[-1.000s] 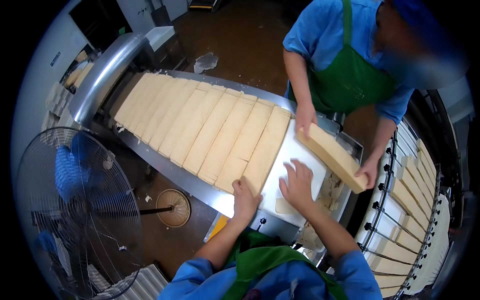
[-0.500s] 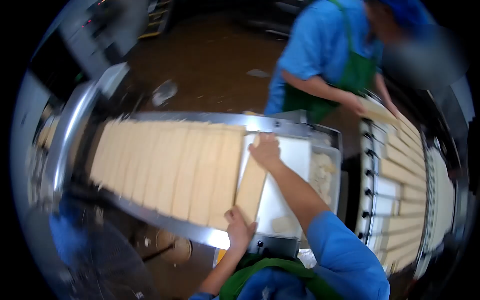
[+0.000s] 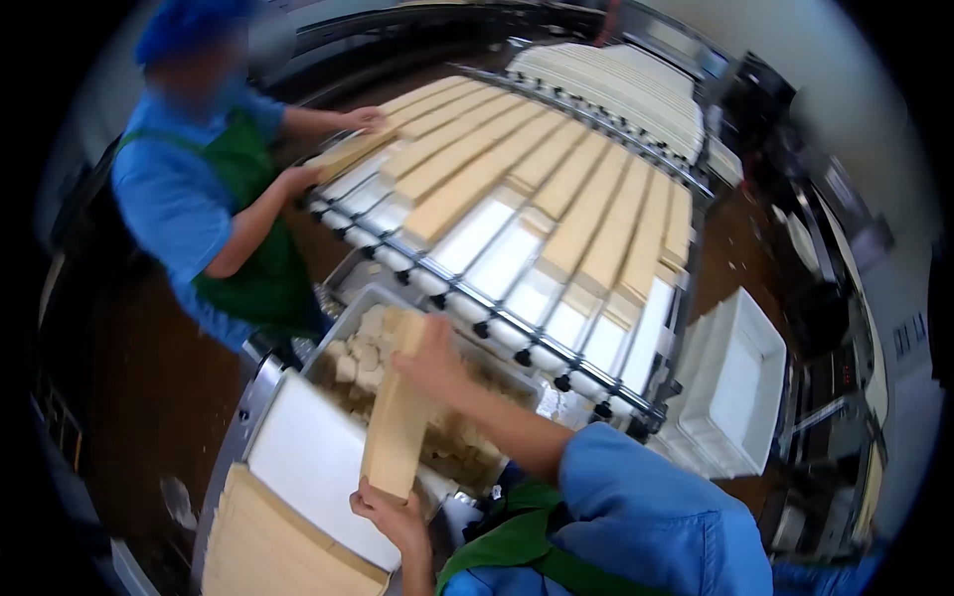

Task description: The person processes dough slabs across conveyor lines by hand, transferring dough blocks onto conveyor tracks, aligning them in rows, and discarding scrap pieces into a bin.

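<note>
Between my two hands is a long, pale dough strip [image 3: 397,427], raised over a bin of scraps. My right hand [image 3: 434,363] grips its far end, the fingers partly hidden behind it. At the near end, my left hand [image 3: 397,521] has its fingers closed round the lower edge. Beneath the strip, the grey bin [image 3: 373,295] holds many broken dough pieces [image 3: 363,353]. To the left lies a white belt [image 3: 298,452], with a sheet of dough [image 3: 263,541] at the bottom of the view.
Ahead is a slatted conveyor [image 3: 487,243] carrying several dough strips [image 3: 566,199] in lanes, a metal rail with black knobs along its near edge. A co-worker [image 3: 189,199] in a green apron holds another strip at its left end. White crates [image 3: 730,387] stand at right.
The view has swung right, toward the slatted conveyor. My hands have lifted the strip off the belt and carried it over the scrap bin. The co-worker's strip now lies at the conveyor's edge.
</note>
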### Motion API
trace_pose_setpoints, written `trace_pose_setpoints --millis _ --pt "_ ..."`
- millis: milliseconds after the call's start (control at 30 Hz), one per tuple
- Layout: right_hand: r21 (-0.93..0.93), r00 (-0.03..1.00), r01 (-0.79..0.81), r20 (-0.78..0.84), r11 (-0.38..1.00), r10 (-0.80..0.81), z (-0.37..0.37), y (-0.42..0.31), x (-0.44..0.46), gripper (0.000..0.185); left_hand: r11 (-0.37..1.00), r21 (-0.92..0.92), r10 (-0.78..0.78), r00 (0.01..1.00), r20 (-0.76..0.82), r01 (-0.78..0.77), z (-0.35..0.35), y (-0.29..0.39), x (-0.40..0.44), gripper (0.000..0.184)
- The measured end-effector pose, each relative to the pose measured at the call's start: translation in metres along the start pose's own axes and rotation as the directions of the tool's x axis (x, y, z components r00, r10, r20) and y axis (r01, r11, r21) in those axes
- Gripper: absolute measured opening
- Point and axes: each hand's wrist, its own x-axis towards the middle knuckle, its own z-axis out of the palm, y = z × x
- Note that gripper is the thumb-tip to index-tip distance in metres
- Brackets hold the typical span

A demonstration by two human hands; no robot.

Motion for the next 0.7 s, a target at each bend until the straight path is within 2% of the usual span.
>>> trace_pose_setpoints --millis 33,67,100,167,200,233,267,300,333,367,400,433,500,533,567,633,667,700 --pt "0.126 0.994 -0.093 -0.037 0.988 0.099 -0.057 -0.002 -0.004 0.075 0.999 0.002 0.033 0.999 0.033 -0.033 0.01 0.022 -0.001 0.074" --pt "0.004 0.97 0.021 -0.244 1.0 -0.019 -0.079 0.05 0.012 0.077 0.977 0.002 0.212 0.972 0.1 -0.213 0.02 0.044 -0.003 0.072" --pt "0.011 0.949 0.024 -0.316 1.0 -0.019 -0.127 0.067 0.011 0.074 0.924 -0.008 0.378 0.913 0.155 -0.381 0.032 0.063 -0.008 0.069" --pt "-0.166 0.876 -0.094 -0.483 0.982 0.002 -0.21 0.134 0.018 0.068 0.701 -0.029 0.709 0.693 0.131 -0.712 0.065 0.092 -0.022 0.063" --pt "-0.099 0.851 -0.14 -0.52 0.985 0.068 -0.253 0.163 0.016 0.069 0.56 -0.127 0.827 0.542 0.152 -0.819 0.085 0.103 -0.03 0.058" --pt "-0.02 0.846 -0.273 -0.482 0.962 0.23 -0.294 0.172 0.01 0.069 0.401 -0.225 0.915 0.374 0.154 -0.888 0.1 0.115 -0.036 0.053" --pt "-0.007 0.866 -0.296 -0.425 0.955 0.265 -0.329 0.19 0.005 0.066 0.634 -0.412 0.75 0.392 0.532 -0.654 0.11 0.14 -0.042 0.048" --pt "0.001 0.882 -0.319 -0.364 0.948 0.297 -0.356 0.206 0.002 0.064 0.74 -0.454 0.642 0.319 0.697 -0.497 0.123 0.15 -0.052 0.045" --pt "0.007 0.882 -0.32 -0.363 0.947 0.301 -0.371 0.225 0.002 0.064 0.843 -0.419 0.506 0.232 0.831 -0.337 0.136 0.16 -0.062 0.043" --pt "-0.14 0.885 -0.378 -0.344 0.915 0.313 -0.38 0.247 0.003 0.061 0.579 -0.618 0.751 0.051 0.659 -0.532 0.164 0.148 -0.077 0.039" --pt "-0.287 0.888 -0.42 -0.326 0.861 0.325 -0.387 0.256 0.007 0.059 0.229 -0.734 0.884 -0.179 0.432 -0.64 0.18 0.153 -0.086 0.035" --pt "-0.284 0.89 -0.416 -0.322 0.864 0.323 -0.394 0.265 0.015 0.059 0.231 -0.729 0.882 -0.177 0.437 -0.645 0.192 0.156 -0.093 0.035" --pt "-0.523 0.917 -0.398 -0.199 0.753 0.346 -0.403 0.266 0.034 0.058 -0.127 -0.66 0.97 -0.232 0.074 -0.74 0.204 0.174 -0.102 0.033" --pt "-0.573 0.924 -0.379 -0.188 0.727 0.333 -0.409 0.267 0.046 0.057 -0.037 -0.702 0.959 -0.224 0.177 -0.711 0.209 0.176 -0.104 0.033" --pt "-0.569 0.925 -0.375 -0.185 0.732 0.331 -0.416 0.27 0.057 0.057 -0.036 -0.698 0.957 -0.225 0.181 -0.715 0.214 0.183 -0.103 0.033" --pt "-0.611 0.882 -0.435 -0.141 0.662 0.449 -0.427 0.274 0.077 0.058 0.131 -0.691 0.956 -0.095 0.278 -0.711 0.222 0.197 -0.101 0.038" --pt "-0.609 0.886 -0.427 -0.132 0.669 0.445 -0.429 0.279 0.082 0.058 0.183 -0.658 0.911 -0.126 0.393 -0.73 0.225 0.2 -0.101 0.041" --pt "-0.575 0.886 -0.444 -0.169 0.687 0.431 -0.43 0.283 0.085 0.059 0.187 -0.649 0.909 -0.12 0.399 -0.738 0.23 0.204 -0.1 0.041"
